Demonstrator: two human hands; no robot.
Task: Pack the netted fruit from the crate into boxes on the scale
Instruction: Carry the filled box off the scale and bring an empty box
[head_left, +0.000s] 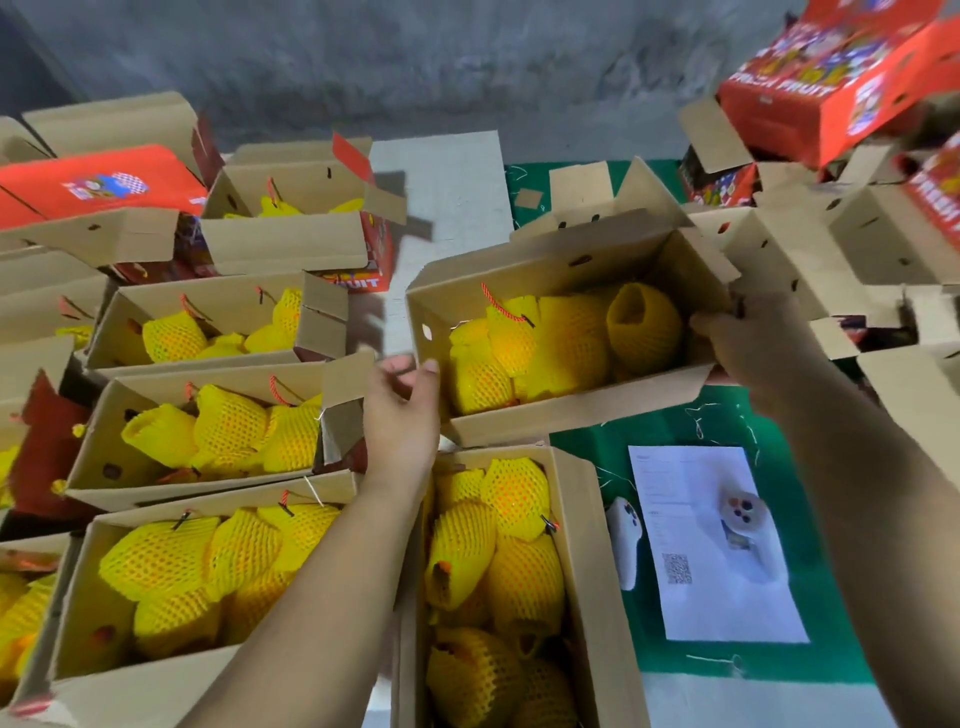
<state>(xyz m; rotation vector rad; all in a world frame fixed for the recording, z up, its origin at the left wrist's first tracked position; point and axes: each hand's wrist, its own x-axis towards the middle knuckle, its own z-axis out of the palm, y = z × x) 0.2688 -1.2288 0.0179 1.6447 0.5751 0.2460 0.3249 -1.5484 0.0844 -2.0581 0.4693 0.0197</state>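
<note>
Both hands, left hand (402, 410) and right hand (748, 343), grip the ends of a filled cardboard box (566, 410); netted fruit (644, 319) may tumble out if it tilts.

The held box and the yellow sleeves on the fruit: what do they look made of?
Held box: looks like plain brown cardboard, matte, with folded flaps and punched holes. Yellow sleeves: apparently soft foam netting, an open mesh with orange fruit showing through.

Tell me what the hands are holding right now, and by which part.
Both hold one open brown cardboard box of yellow-netted fruit: left hand at its left end, right hand at its right end.
</note>
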